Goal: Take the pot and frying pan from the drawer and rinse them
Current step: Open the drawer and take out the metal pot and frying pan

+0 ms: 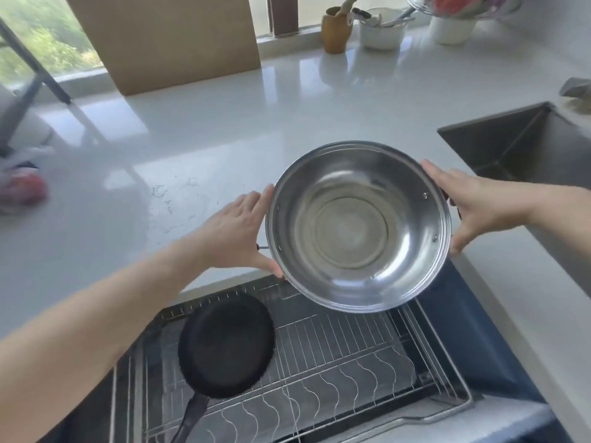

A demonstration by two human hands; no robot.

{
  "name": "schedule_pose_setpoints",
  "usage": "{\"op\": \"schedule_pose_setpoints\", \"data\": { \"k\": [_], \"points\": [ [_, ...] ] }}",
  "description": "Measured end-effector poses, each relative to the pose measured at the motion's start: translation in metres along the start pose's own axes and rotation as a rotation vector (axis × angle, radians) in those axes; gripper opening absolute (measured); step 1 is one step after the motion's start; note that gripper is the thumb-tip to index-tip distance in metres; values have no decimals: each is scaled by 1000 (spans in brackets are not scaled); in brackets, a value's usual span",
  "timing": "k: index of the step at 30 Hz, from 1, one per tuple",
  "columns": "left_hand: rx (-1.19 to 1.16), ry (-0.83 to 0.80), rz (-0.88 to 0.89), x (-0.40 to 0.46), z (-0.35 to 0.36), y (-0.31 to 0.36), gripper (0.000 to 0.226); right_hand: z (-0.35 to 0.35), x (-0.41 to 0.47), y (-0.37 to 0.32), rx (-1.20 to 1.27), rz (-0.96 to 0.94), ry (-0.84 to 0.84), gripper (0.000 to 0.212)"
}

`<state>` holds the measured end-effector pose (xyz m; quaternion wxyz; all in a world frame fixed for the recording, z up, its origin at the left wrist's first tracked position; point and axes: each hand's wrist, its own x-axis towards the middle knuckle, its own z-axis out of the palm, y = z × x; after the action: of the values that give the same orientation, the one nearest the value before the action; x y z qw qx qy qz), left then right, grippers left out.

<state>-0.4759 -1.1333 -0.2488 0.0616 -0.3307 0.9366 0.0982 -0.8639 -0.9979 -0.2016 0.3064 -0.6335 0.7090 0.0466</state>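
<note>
A shiny steel pot [355, 228] hangs in the air above the counter's front edge and the open drawer [367, 366]. My left hand [236, 231] grips the pot's left side handle. Gripping the right side handle is my right hand [473, 206]; both handles are mostly hidden under my palms. A black frying pan [225, 345] lies in the drawer's wire rack at the left, its handle pointing toward me.
The dark sink [511, 148] is set into the white counter [224, 139] at the right. A cardboard box [166, 39] stands at the back, with a wooden utensil cup [335, 30] and white bowls [382, 32] beside it. A red object [24, 191] lies far left.
</note>
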Motion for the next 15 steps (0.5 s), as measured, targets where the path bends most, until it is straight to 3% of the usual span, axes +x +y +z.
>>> {"op": "schedule_pose_setpoints", "data": {
  "k": [11, 15],
  "points": [
    [-143, -108, -107, 73, -30, -84, 133, -43, 97, -19, 38, 12, 4, 129],
    [-215, -88, -117, 86, -32, -89, 125, -46, 109, -12, 42, 6, 46, 101]
  ]
}}
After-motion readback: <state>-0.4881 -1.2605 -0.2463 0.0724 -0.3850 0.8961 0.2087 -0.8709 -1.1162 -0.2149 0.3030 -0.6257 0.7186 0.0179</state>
